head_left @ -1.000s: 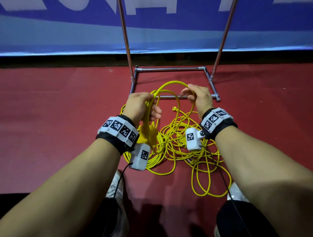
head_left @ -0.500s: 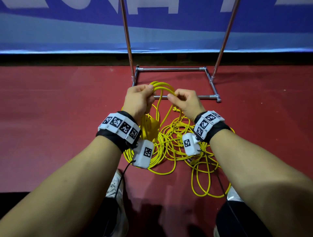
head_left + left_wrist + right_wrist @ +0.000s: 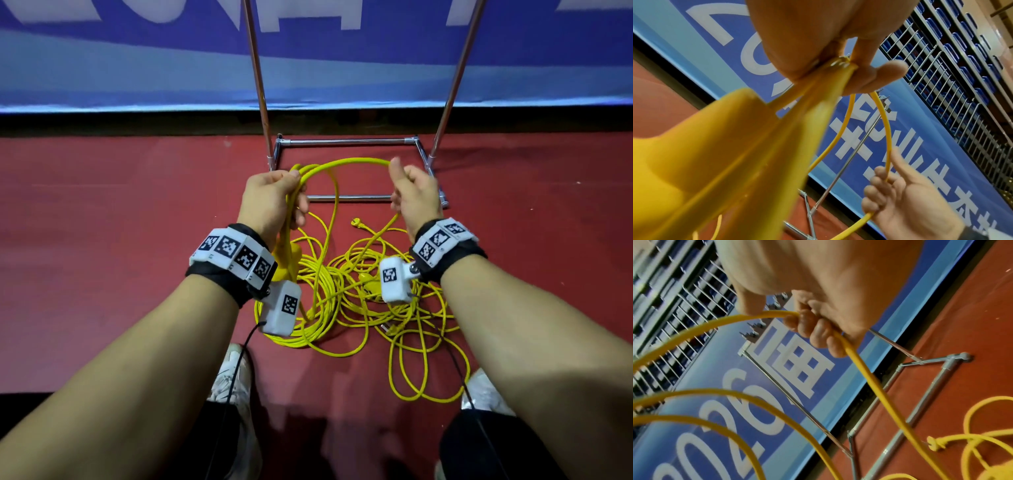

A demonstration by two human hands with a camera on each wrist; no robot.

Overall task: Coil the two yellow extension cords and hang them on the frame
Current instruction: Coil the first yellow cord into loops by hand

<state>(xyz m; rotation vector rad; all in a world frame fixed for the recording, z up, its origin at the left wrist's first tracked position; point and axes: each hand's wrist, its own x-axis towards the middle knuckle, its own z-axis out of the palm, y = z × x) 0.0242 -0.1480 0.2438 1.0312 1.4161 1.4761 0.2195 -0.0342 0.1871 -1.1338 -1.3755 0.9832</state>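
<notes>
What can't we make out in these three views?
- Top of the frame: head view, cut off by the upper edge.
- Where one yellow cord ends and the other begins: head view, the loose pile on the floor overlaps itself.
- How many loops the left hand holds: left wrist view, blurred and too close.
- Cord inside the right hand: right wrist view, curled fingers cover it.

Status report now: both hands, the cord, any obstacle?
Left hand grips gathered loops. Right hand holds yellow cord spanning between. Rest tangled on floor; frame bare.
</notes>
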